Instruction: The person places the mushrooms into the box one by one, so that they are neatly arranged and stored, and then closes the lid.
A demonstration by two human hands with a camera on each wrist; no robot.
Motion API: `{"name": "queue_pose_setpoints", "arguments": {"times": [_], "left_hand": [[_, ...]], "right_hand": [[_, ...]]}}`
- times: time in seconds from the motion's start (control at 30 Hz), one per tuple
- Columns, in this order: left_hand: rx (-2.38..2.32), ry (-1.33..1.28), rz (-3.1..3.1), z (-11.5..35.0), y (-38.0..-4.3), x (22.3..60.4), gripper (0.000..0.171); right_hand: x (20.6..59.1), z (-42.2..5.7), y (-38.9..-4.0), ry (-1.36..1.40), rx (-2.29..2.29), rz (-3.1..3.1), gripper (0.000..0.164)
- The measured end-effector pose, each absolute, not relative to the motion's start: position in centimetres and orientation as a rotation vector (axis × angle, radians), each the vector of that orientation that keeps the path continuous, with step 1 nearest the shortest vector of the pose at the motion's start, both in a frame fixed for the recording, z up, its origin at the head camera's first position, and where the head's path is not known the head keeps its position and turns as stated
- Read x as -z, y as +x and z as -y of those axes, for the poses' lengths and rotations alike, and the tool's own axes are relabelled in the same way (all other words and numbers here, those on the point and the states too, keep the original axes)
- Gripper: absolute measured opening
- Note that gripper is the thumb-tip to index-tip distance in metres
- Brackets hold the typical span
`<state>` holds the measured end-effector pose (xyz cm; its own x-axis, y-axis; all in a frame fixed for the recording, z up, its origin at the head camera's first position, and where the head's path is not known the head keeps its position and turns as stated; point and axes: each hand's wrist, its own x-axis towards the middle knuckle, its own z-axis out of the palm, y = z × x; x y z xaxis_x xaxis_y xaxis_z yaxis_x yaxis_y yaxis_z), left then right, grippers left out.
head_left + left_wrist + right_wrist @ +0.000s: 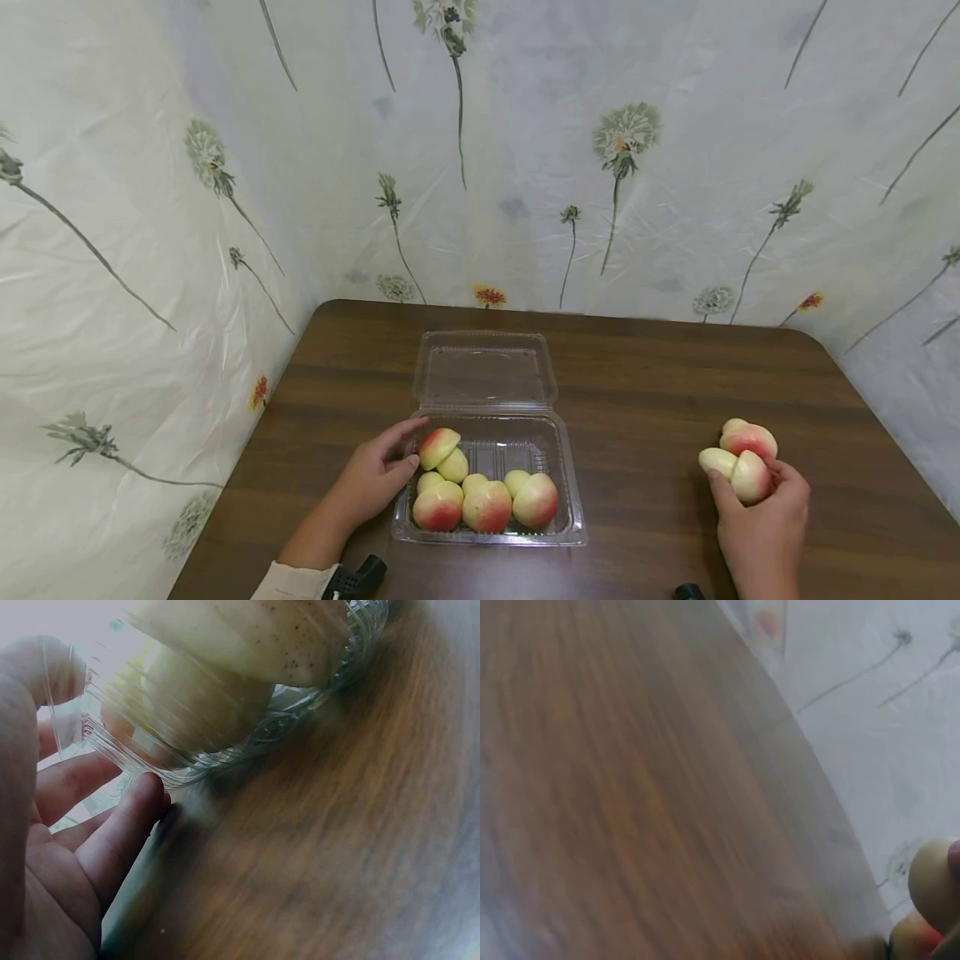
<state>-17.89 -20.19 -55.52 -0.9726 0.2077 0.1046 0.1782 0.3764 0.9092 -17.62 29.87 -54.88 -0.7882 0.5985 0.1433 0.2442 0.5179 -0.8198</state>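
Observation:
A clear plastic clamshell container (pixel 573 500) lies with its lid (pixel 483 375) folded back on the table. Several pale yellow and red peaches (pixel 489 507) are in it, along the front and up the left side. My left hand (pixel 372 482) holds the container's left rim, thumb and fingers about the wall; through the plastic in the left wrist view shows a speckled peach (pixel 247 645). At the right, my right hand (pixel 765 525) grips a peach (pixel 752 479) between thumb and fingers. Another peach (pixel 748 439) sits just behind it, overlapping it in the head view.
The brown wooden table (pixel 637 400) has rounded back corners. Behind and to the left hangs a pale sheet (pixel 517 167) printed with dandelions. A black wrist device (pixel 356 577) sits at my left cuff.

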Motion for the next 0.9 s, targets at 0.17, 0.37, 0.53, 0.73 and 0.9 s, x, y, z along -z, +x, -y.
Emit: {"name": "queue_pose_setpoints", "arguments": {"times": [0.17, 0.37, 0.53, 0.73, 0.9], "left_hand": [[-1.703, 0.351, -2.578, 20.2, -17.9, 55.4, 0.053], [-1.696, 0.322, -2.582, 20.1, -17.9, 55.4, 0.053], [-1.7, 0.343, -2.589, 20.1, -17.9, 55.6, 0.053], [-1.69, 0.355, -2.607, 20.2, -17.9, 55.7, 0.053], [-1.688, 0.33, -2.602, 20.2, -17.9, 55.7, 0.053]], "right_hand": [[55.0, -29.5, -17.6, -0.669, -1.195, 2.337, 0.08], [55.0, -29.2, -17.6, -0.629, -1.173, 2.389, 0.076], [54.8, -29.0, -17.5, -0.603, -1.155, 2.465, 0.073], [54.4, -28.7, -17.3, -0.544, -1.146, 2.515, 0.072], [54.5, -28.5, -17.2, -0.473, -1.142, 2.524, 0.07]]}}
